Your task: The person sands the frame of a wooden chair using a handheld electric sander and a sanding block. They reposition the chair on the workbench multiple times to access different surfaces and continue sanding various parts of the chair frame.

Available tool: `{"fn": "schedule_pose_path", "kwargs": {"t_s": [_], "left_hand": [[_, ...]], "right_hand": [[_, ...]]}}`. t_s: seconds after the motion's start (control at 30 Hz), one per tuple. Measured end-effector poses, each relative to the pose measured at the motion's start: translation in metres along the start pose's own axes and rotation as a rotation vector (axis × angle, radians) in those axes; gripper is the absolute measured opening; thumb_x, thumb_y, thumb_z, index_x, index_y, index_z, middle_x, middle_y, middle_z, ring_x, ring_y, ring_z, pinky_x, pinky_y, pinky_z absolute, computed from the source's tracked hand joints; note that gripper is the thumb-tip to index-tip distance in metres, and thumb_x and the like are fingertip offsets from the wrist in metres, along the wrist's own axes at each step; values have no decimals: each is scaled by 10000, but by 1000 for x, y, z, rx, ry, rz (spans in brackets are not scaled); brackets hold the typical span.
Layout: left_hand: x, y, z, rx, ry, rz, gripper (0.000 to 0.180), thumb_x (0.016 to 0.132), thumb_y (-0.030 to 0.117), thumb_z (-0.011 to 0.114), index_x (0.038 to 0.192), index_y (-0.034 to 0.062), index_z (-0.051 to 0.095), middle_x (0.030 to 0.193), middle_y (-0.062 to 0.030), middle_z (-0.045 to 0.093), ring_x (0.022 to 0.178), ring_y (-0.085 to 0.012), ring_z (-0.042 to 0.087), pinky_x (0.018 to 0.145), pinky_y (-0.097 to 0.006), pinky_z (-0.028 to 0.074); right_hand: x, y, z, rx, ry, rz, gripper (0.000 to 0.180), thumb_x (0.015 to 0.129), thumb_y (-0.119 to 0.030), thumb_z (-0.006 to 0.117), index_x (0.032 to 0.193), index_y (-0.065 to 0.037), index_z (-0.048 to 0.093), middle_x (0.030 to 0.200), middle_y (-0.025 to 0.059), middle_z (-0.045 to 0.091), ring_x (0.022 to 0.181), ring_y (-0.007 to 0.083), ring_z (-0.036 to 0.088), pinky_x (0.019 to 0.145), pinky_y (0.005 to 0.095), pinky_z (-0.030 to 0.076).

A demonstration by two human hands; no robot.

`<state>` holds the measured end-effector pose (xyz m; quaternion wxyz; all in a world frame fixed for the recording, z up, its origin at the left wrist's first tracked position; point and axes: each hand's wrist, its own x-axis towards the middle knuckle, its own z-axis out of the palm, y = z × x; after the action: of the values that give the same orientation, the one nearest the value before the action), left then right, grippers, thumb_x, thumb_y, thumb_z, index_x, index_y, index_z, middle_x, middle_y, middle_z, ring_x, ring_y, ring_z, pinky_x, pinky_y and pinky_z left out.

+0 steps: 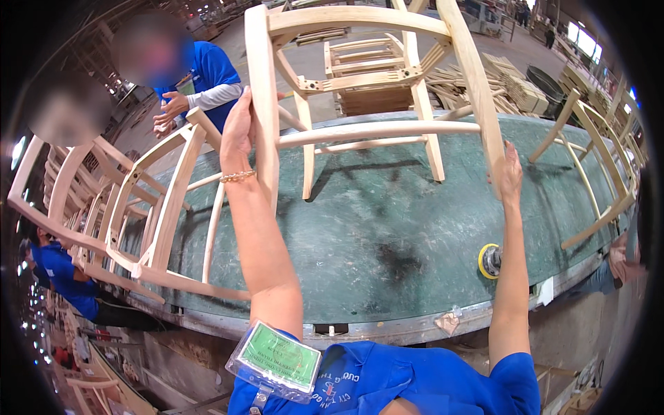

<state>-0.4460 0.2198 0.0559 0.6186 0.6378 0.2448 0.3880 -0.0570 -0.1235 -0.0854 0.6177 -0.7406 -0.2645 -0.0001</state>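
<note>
We log both bare hands on one pale, unpainted wooden chair frame point(380, 131), which stands in front of the wearer over a long green bench point(339, 263) with a scuffed top. Its two far legs reach down to the bench surface; whether the near uprights also touch it, we cannot tell.

Left hand point(238, 128): partly open, long fingers pointing up, palm laid along the outer side of the left upright, well above that upright's lower end. We read this as a hold on the wood; the grip on the far side is mostly hidden. A beaded bracelet point(237, 177) sits at this wrist.

Right hand point(510, 173): partly curled around the right upright near its lower end, the fingers along the outer side, a small bit of skin showing at the inner edge. We note that it sits lower than the left.

Surroundings: a round sander with a yellow rim point(490, 261) lies on the bench beside the right forearm. Similar pale wooden frames stand at both sides. Across the bench at left, we see a co-worker in a blue shirt point(211, 72), hands close together.
</note>
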Motion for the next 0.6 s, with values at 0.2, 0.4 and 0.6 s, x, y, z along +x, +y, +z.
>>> {"fn": "schedule_pose_path", "kwargs": {"t_s": [0.2,0.4,0.6], "left_hand": [[-14,9,9,-17,46,42,510,1034,301,224,1086,13,642,981,-93,680,765,-112,591,714,-266,496],[-27,12,-4,58,48,49,504,1028,300,238,1050,11,651,902,-84,675,710,-114,586,683,-283,498],[-34,0,24,113,162,87,529,981,479,394,954,19,654,828,-72,656,650,-92,567,591,-237,477]], "right_hand": [[-7,-11,2,2,-19,-16,765,915,-666,325,1325,-34,457,773,100,585,563,148,588,449,274,485],[-8,-1,4,44,-46,-19,755,920,-653,336,1328,-31,462,788,106,589,573,163,591,472,288,482],[-26,1,-14,53,35,-4,668,948,-588,361,1324,-46,471,824,108,603,581,162,608,485,286,503]]}}
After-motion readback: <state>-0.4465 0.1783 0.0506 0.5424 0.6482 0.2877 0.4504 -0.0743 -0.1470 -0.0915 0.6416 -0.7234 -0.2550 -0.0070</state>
